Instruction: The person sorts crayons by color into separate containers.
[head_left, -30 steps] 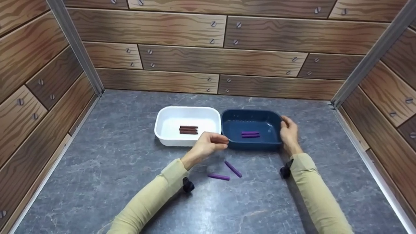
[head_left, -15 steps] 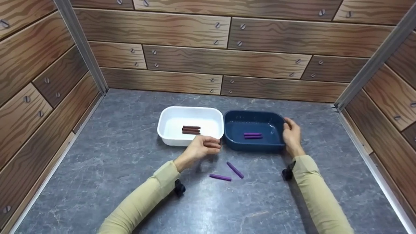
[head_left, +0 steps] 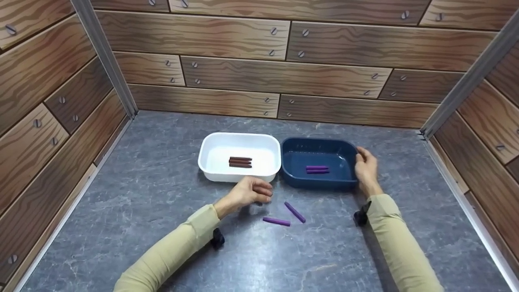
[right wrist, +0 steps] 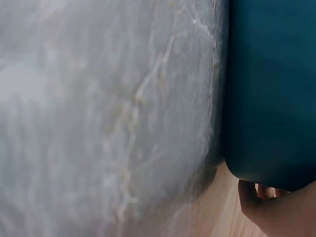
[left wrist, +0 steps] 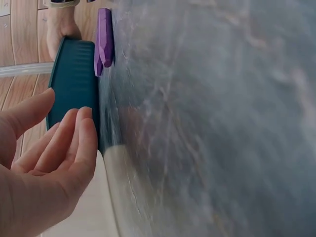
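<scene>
In the head view my left hand [head_left: 246, 192] hovers just in front of the white container [head_left: 240, 177], fingers loosely bent. The left wrist view shows thumb and fingers [left wrist: 86, 140] apart with nothing between them. Two purple crayons, one lying flat [head_left: 276, 221] and one slanted [head_left: 294, 212], are on the table right of that hand. My right hand [head_left: 367, 168] holds the right end of the dark blue container [head_left: 318, 183]; its fingers [right wrist: 249, 197] are against the end wall in the right wrist view. Inside this container lie two purple crayons [head_left: 317, 169].
Brown crayons [head_left: 240, 162] lie side by side in the white container. Both containers stand close side by side on the grey marbled table [head_left: 162, 162]. Wood-patterned walls [head_left: 235, 36] enclose the table at the back and both sides.
My left hand has drawn back from the blue container's near left corner, moving left and toward me. The right hand stays at the blue container, and the crayons keep their places.
</scene>
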### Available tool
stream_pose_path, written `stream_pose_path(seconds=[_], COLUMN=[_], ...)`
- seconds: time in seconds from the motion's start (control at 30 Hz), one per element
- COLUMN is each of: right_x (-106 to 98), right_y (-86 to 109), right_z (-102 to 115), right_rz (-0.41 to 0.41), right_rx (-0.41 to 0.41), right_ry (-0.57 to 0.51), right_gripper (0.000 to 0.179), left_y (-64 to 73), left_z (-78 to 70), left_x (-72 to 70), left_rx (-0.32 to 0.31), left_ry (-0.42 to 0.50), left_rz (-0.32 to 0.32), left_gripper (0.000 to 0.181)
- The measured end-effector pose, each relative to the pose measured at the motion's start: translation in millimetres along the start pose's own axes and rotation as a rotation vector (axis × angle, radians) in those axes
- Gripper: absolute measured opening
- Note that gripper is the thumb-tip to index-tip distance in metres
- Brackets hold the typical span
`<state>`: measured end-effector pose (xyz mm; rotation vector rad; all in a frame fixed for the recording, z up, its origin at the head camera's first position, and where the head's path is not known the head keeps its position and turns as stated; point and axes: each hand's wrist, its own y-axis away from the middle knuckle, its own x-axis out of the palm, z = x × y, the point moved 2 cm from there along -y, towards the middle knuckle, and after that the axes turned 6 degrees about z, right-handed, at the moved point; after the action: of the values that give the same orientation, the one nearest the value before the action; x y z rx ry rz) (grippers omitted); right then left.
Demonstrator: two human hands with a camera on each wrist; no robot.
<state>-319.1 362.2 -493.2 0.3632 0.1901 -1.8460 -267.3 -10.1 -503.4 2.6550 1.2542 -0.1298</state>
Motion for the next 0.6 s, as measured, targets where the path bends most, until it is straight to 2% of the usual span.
stream_pose_path(seconds=[0.13,0.3,0.43,0.6], right_x=[-0.8,0.0,0.6,-0.1], right_y=[0.1,0.3,0.6,0.4], right_z=[0.6,0.0,-0.3,-0.5], right_rz=[-0.006,-0.010,-0.007,-0.013], right_rx=[0.001,-0.005,-0.018,-0.018], right_ry=[-0.010,-0.020,-0.013,-0.013], right_gripper=[0.046,0.045,0.045,0.045], left_y=[0.0,0.5,1.6,1.3], left_z=[-0.2,3.5,5.7,5.2], left_x=[-1.0,-1.8,-3.9,-0.9], left_rx=[-0.006,-0.025,-0.048,-0.052], left_ry=[-0.003,-0.017,-0.100,-0.185], left_rz=[0.006,0.044,0.083,0.171], left_gripper=[0.036,0.031,0.025,0.023])
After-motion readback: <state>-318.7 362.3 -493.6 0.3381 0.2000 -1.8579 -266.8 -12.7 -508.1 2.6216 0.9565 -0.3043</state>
